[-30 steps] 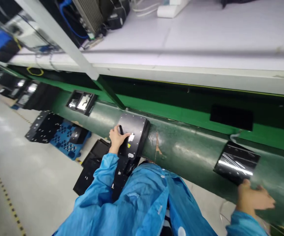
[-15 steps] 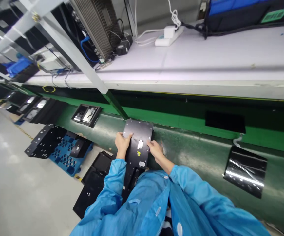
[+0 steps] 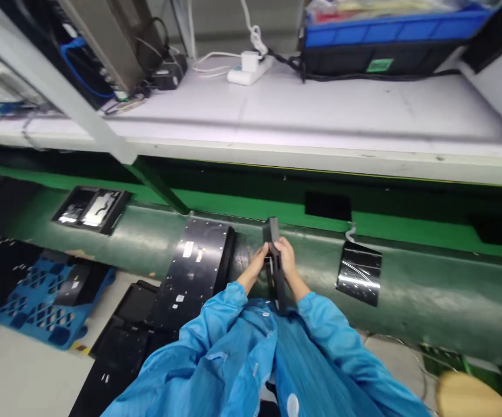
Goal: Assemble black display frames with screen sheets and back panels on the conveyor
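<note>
My left hand [image 3: 256, 265] and my right hand [image 3: 288, 258] grip a dark flat casing [image 3: 278, 278] from its two sides. It stands on edge, its narrow side facing up, just in front of my body above the green bench. Its broad faces are mostly hidden from me. To the left of my left hand lies a black casing [image 3: 202, 252] with small white labels and screws along its borders. Farther right on the bench sits a glossy black panel [image 3: 358, 275] with light reflections.
A green bench [image 3: 428, 295] runs along under a white shelf [image 3: 298, 124]. On the left are a framed unit [image 3: 91, 209], a blue pallet [image 3: 37, 307] and black panels [image 3: 116, 353]. A slanted post [image 3: 159, 185] rises at the bench's back. A round stool [image 3: 472, 397] shows at lower right.
The casing in my hands has been turned from lying flat to standing on edge, and my hands have come closer together. My view has shifted right, and another labelled black casing shows at left.
</note>
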Demonstrator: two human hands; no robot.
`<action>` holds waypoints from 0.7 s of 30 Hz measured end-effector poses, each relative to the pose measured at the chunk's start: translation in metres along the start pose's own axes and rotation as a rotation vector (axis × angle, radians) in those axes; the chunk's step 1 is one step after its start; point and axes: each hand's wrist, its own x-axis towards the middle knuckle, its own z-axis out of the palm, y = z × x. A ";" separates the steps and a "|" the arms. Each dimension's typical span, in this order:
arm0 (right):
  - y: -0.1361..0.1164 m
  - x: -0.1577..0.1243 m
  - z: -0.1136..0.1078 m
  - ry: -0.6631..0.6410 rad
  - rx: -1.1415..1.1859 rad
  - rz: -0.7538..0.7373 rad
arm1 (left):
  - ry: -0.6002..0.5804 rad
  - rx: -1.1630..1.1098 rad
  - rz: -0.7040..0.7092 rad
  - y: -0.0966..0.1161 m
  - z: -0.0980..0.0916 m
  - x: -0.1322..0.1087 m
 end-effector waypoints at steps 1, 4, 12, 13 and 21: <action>0.012 0.002 -0.003 0.056 -0.012 0.024 | -0.044 -0.021 0.000 -0.007 0.009 0.000; 0.042 0.005 -0.011 0.166 -0.062 0.105 | -0.093 0.040 0.074 -0.026 0.023 -0.008; 0.066 0.015 -0.027 -0.070 -0.265 0.046 | 0.194 0.539 0.184 -0.038 0.032 -0.042; 0.066 0.018 -0.023 -0.108 -0.282 0.041 | 0.259 0.603 0.128 -0.034 0.032 -0.043; 0.079 0.010 -0.024 -0.183 -0.038 0.029 | 0.628 0.925 -0.192 -0.007 0.009 -0.033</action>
